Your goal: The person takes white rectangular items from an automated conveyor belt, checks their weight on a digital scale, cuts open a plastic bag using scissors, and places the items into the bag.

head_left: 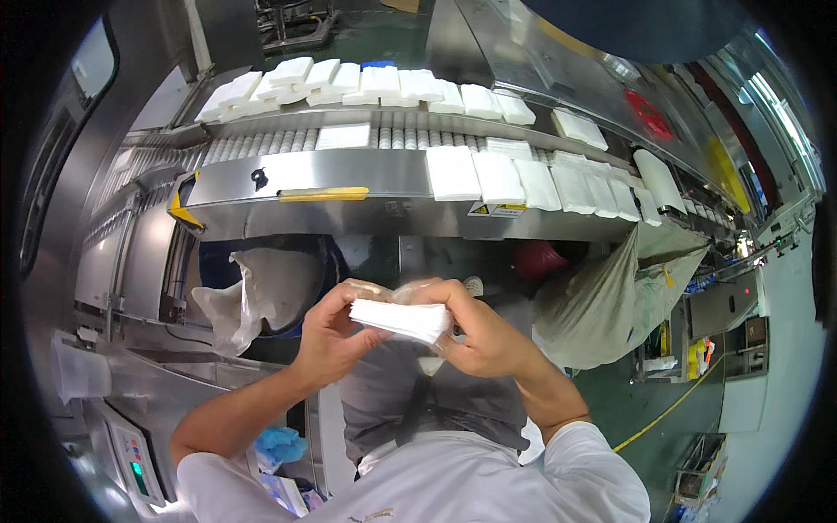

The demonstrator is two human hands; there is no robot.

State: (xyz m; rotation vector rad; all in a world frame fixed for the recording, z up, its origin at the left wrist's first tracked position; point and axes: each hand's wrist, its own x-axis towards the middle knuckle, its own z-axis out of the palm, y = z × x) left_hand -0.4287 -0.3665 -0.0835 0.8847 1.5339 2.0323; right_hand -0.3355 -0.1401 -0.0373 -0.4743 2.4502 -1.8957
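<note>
Between my two hands is a thick stack of white folded tissues (399, 320), held in front of my body with its layered edge showing. My left hand (333, 338) grips the stack's left end, thumb at the near side. The right hand (478, 329) closes round the other end. Something clear and shiny, like thin plastic film (411, 290), shows along the far side of the stack; part of it is hidden by the fingers. Ahead, more white tissue stacks (453, 174) lie along the steel front ledge.
A roller conveyor (261, 146) runs across in front, with several white stacks (379, 83) on its far ledge. Below stand a dark bin with a pale liner (279, 283) at left and a large greyish sack (602, 305) at right. A scale (138, 466) sits lower left.
</note>
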